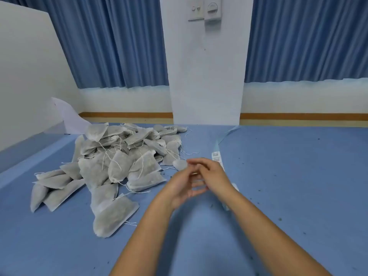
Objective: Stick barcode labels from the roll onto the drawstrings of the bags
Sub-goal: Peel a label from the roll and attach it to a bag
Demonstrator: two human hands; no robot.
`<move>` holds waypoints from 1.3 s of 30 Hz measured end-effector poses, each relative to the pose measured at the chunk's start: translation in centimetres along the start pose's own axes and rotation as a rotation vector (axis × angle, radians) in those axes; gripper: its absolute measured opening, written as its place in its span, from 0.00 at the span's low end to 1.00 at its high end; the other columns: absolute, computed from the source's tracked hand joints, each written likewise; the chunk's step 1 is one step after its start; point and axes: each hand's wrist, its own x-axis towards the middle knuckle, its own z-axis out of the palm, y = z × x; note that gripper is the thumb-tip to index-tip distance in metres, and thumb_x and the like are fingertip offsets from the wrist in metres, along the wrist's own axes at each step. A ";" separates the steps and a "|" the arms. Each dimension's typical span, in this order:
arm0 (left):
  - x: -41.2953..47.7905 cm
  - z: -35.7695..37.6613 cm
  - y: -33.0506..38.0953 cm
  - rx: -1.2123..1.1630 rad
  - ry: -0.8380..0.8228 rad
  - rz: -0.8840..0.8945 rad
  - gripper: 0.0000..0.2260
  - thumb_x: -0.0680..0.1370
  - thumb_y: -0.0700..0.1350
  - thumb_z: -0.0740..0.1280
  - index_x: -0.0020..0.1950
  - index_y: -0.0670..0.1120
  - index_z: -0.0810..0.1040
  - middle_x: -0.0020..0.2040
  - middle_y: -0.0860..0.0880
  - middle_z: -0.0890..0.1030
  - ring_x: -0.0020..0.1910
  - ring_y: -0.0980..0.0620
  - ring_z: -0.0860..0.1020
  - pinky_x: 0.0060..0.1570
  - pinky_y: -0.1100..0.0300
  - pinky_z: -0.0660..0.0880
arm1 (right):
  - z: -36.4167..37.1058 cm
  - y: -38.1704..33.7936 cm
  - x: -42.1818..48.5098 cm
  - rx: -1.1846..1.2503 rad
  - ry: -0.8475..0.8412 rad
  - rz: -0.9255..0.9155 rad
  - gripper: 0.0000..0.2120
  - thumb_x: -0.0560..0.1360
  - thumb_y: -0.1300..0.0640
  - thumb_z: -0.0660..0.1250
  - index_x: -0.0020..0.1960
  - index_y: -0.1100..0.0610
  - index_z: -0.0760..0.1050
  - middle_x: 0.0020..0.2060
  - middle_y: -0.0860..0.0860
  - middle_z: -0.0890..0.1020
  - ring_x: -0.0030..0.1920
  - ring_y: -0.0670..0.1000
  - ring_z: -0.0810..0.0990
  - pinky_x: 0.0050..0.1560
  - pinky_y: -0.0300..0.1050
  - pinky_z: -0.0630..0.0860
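Barcode labels point(216, 155): small white printed stickers on a pale, narrow backing strip point(223, 140). The strip lies flat on the blue table top point(298, 186) and runs from the far edge to just beside the right hand. No roll core is in view.
Label handling: judged very light, thin and limp. The adhesive face is likely to cling to skin or to itself, so lift each label by one corner and keep the rest clear of the fingers.
Bags point(119, 160): grey-white non-woven pouches, filled and heaped on the table to the left of the hands.
Bag handling: judged soft and light, with loose filling that shifts. The body gives a poor hold, so move each bag by its string or by the gathered mouth.
Drawstrings point(141, 168): thin white threads trailing slack from the bag mouths.
Drawstring handling: judged limp and easily lost. Pinch a free length near its end, hold it taut, and fold the label around it.
Left hand point(179, 188): palm turned up, fingers curled toward the right hand.
Right hand point(214, 176): fingers bent over the left hand's fingertips and touching them.
Grip contents: motion blur hides the fingertips, so it cannot be told what either hand has hold of.
Nearest pouch point(179, 164): a small bag just beyond the fingertips, possibly the one in work.
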 end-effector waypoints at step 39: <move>8.5 0.8 -6.8 1.283 0.242 0.853 0.14 0.79 0.53 0.51 0.41 0.52 0.73 0.35 0.57 0.72 0.35 0.56 0.68 0.40 0.60 0.63 | -8.3 6.1 0.2 -0.520 0.006 -0.524 0.21 0.72 0.74 0.65 0.60 0.56 0.79 0.58 0.45 0.79 0.58 0.40 0.77 0.62 0.34 0.70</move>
